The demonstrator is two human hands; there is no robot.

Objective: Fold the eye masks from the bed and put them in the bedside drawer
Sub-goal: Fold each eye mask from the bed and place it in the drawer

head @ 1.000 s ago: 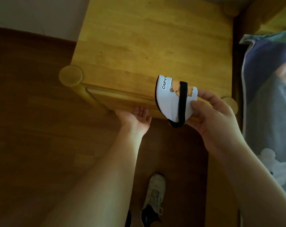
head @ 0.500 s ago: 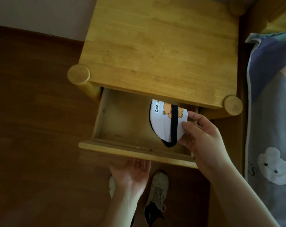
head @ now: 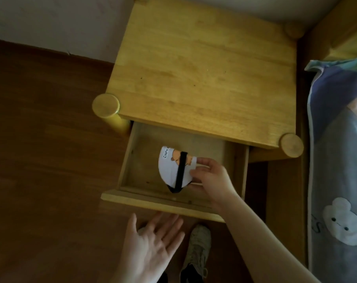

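The step in hand is the putting-away: the folded eye mask (head: 174,169) is inside the open bedside drawer (head: 163,204), held over the middle of the drawer floor, a little nearer the front edge than the back. Whether it already touches the floor cannot be told. It is white, folded in half with its black strap running across the top face and looping out at the front.

The right hand (head: 211,180) reaches in over the drawer's front right corner, wrist bent down, fingers (head: 204,161) pinched closed on the mask's right edge, thumb below and the others on top. The left hand (head: 153,245) hangs off the drawer, just in front of its front edge, palm up, fingers spread wide and holding nothing.

The next move probably calls for settling the mask flat and letting go without the fold springing open, then drawing the right hand clear. The bed (head: 337,160) lies just right of the nightstand; no further masks show on its visible part.
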